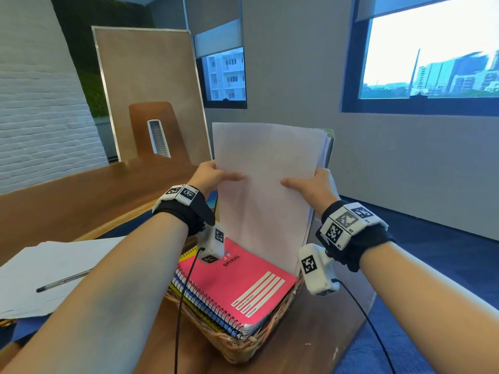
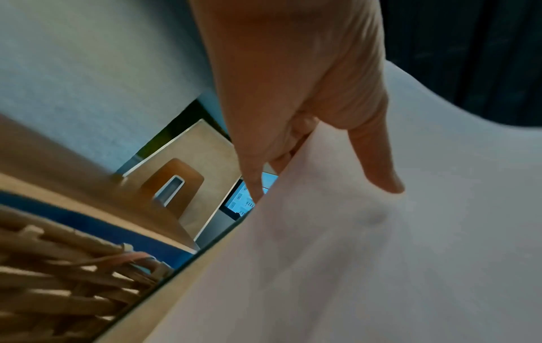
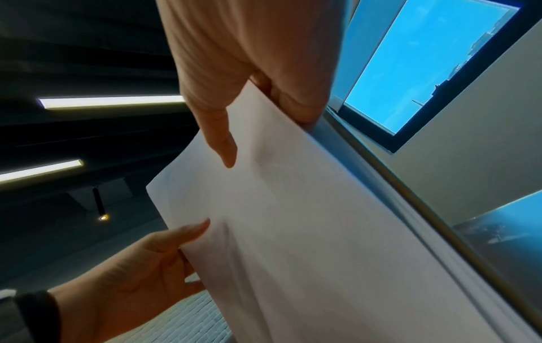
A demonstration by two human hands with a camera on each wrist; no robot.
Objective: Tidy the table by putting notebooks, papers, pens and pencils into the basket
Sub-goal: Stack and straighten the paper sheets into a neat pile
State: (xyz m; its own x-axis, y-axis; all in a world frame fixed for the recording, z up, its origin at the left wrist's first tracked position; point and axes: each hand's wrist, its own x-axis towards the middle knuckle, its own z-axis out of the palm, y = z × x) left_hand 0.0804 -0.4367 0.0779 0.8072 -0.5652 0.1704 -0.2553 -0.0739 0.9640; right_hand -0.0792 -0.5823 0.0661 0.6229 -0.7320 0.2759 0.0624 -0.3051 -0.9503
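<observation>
Both my hands hold a stack of white papers (image 1: 266, 184) upright over the wicker basket (image 1: 237, 346); its lower edge reaches down behind the notebooks. My left hand (image 1: 216, 175) pinches the left edge, thumb in front, fingers behind. My right hand (image 1: 310, 184) pinches the right edge the same way. In the wrist views the papers (image 2: 352, 255) (image 3: 293, 232) fill much of the frame. A pink spiral notebook (image 1: 237, 282) tops a pile of notebooks in the basket. More white papers (image 1: 40, 273) with a dark pen (image 1: 64, 280) on them lie at the left.
The basket stands on a brown wooden table (image 1: 81, 190) near its right edge, with blue floor (image 1: 432, 252) beyond. A wooden chair back (image 1: 154, 125) and a board (image 1: 145, 76) stand at the far end. Behind the held papers something with a greenish edge (image 1: 330, 134) shows.
</observation>
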